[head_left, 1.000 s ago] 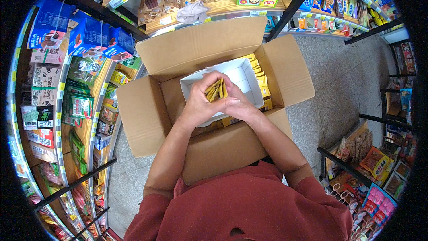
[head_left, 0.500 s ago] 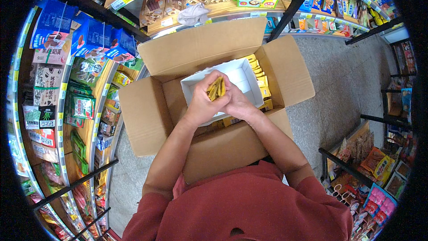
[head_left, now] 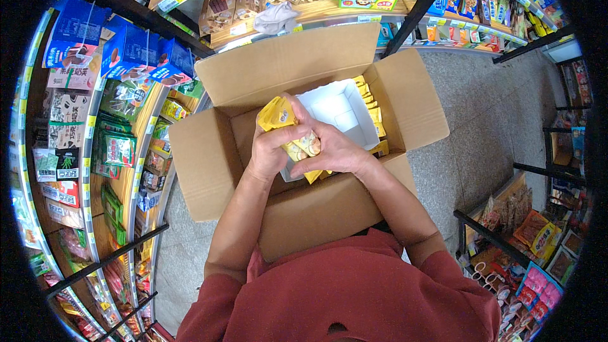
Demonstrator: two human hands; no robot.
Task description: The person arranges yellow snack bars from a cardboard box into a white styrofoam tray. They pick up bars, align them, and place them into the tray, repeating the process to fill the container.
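Bundle of yel. snack packets (head_left: 277, 115): was held tilted, over L side of wht. open box (head_left: 335, 109). L hand (head_left: 271, 152) gripped bundle; R hand (head_left: 342, 150) also closed round it. Box sat in open brn. cardboard carton (head_left: 387, 111); addl. yel. packets (head_left: 375, 114) lay along box's R side.

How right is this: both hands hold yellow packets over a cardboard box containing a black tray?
The tray is white, not black, as the head view shows. The left hand and right hand do hold yellow packets over the cardboard box.
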